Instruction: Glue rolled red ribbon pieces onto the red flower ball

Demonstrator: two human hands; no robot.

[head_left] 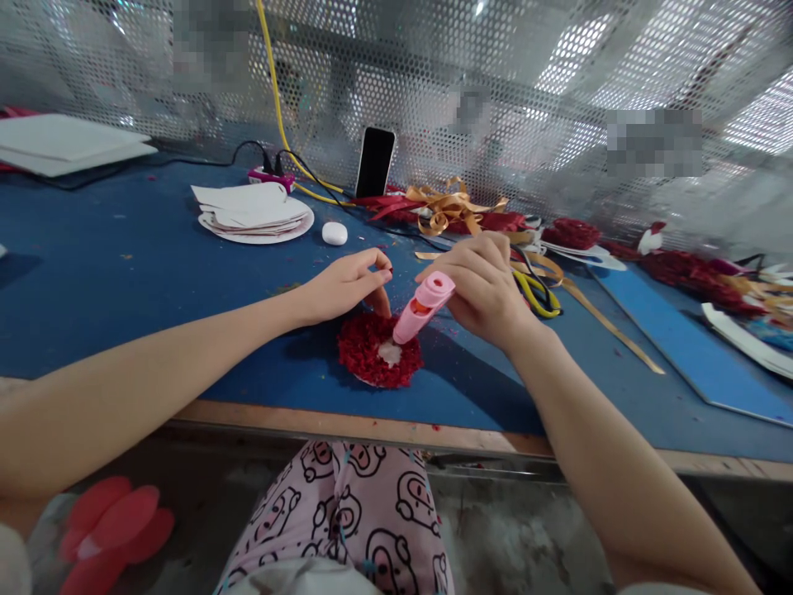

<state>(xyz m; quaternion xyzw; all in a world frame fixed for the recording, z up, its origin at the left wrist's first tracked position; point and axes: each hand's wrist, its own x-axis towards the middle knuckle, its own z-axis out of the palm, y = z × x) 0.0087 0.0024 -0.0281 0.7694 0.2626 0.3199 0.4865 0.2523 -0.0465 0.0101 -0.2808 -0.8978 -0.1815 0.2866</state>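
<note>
Nearby, at six o'clock on the blue bench [124, 289], lies a round, crinkled red piece [364, 351]; right hand [486, 285] grasps a pink plastic tool [409, 321], best steadied over the white centre [389, 355]; grip of left hand [347, 285] unclear.

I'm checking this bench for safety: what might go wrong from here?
The pink plastic tool in the right hand, its tip at the round, crinkled red piece, might slip and poke the nearby left hand. That piece lies near the blue tabletop's front edge, so a push could send it over. The right hand could also knock the yellow-handled tool beside its wrist.
</note>
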